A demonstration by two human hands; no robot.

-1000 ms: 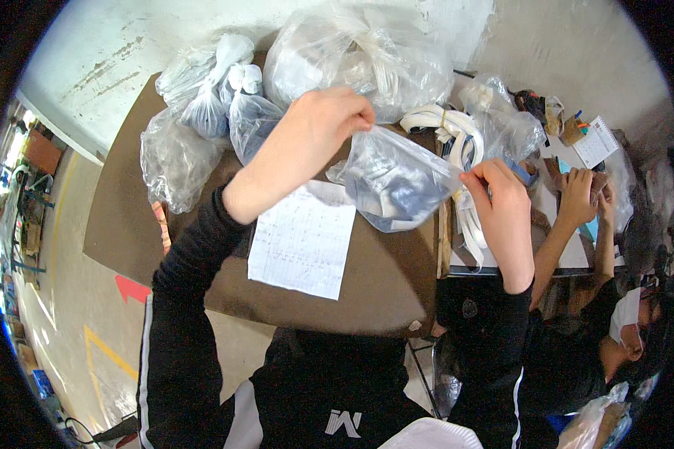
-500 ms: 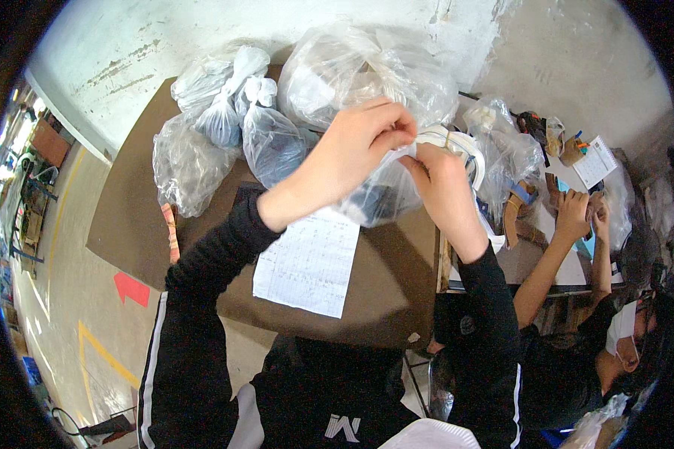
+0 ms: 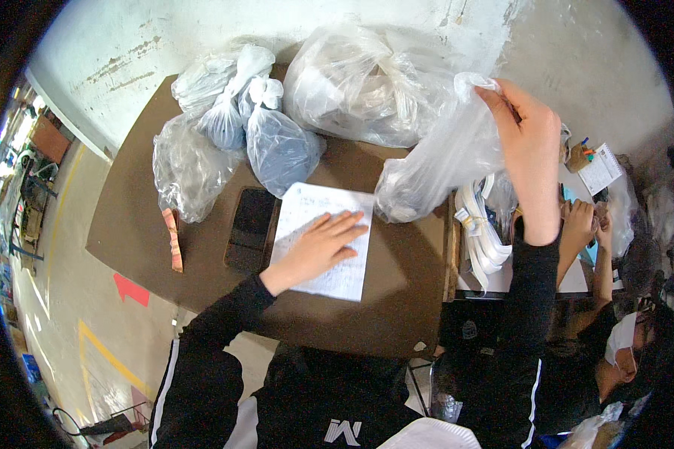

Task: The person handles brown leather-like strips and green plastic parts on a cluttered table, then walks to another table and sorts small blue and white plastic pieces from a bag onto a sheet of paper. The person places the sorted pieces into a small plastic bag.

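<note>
My left hand (image 3: pixel 320 249) lies flat, fingers spread, on a sheet of paper (image 3: pixel 323 288) covered in handwriting. Up at the right, my right hand (image 3: pixel 523 120) pinches the gathered top of a clear plastic bag (image 3: pixel 445 165). The bag slants down to the left, its lower end by the table's surface beside the paper. What it contains is too blurred to tell. A dark phone (image 3: pixel 250 230) rests just left of the paper, partly beside its edge.
Tied plastic bags with dark contents (image 3: pixel 283 153) stand at the back of the brown table (image 3: pixel 393 307), next to a large clear bag (image 3: pixel 352 90). A patterned strip (image 3: pixel 173 239) lies at left. White bundled strips (image 3: pixel 481 232) and a co-worker's hands (image 3: pixel 580 224) are at right.
My hands have separated. The left came down onto the paper; the right moved up and rightward, stretching the bag. The paper shifted up and right, and the phone is now uncovered.
</note>
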